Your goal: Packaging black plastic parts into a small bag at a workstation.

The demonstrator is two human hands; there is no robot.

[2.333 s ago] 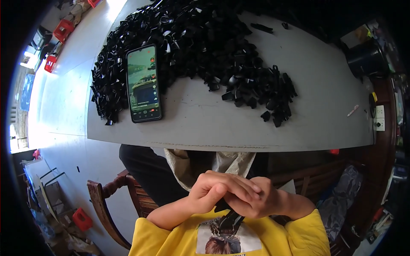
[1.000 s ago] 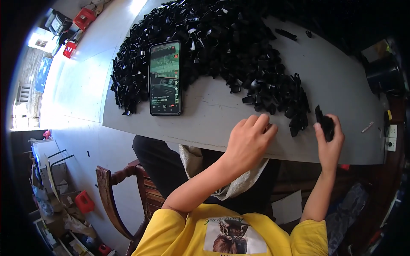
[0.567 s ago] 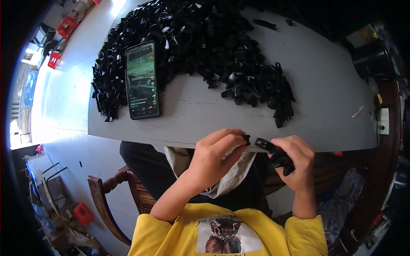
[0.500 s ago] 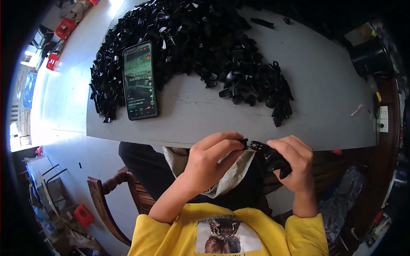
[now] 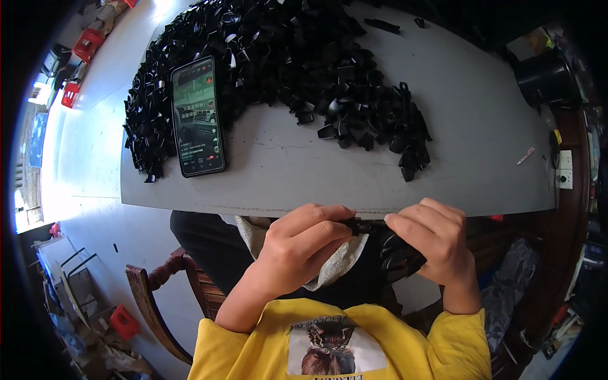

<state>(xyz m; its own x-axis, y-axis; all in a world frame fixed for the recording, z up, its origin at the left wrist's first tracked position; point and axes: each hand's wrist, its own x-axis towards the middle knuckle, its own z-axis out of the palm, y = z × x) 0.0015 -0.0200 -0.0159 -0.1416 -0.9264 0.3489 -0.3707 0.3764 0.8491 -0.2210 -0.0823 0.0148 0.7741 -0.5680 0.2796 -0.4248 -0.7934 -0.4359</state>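
Observation:
My left hand [image 5: 297, 237], just off the table's near edge, pinches a small black plastic piece at its fingertips. Close on its right, my right hand [image 5: 437, 235] is closed around several black plastic parts [image 5: 400, 253], which hang below its fingers. The two hands' pieces meet or nearly touch between the fingertips; whether they are joined I cannot tell. Beyond the hands, a large heap of small black plastic parts [image 5: 278, 57] covers the far left and middle of the grey table [image 5: 266, 171]. A smartphone [image 5: 199, 117] with its screen lit lies against the heap's near left side.
A pale cloth [image 5: 335, 263] lies over my lap under the hands. To the left stands a wooden chair [image 5: 149, 297]. A black bucket [image 5: 548, 79] is at the far right, and a white pen-like stick [image 5: 525, 156] lies near the table's right edge.
My hands have brought their black pieces together, closing the small gap between them. The right hand's parts have swung lower. The whole view has shifted slightly.

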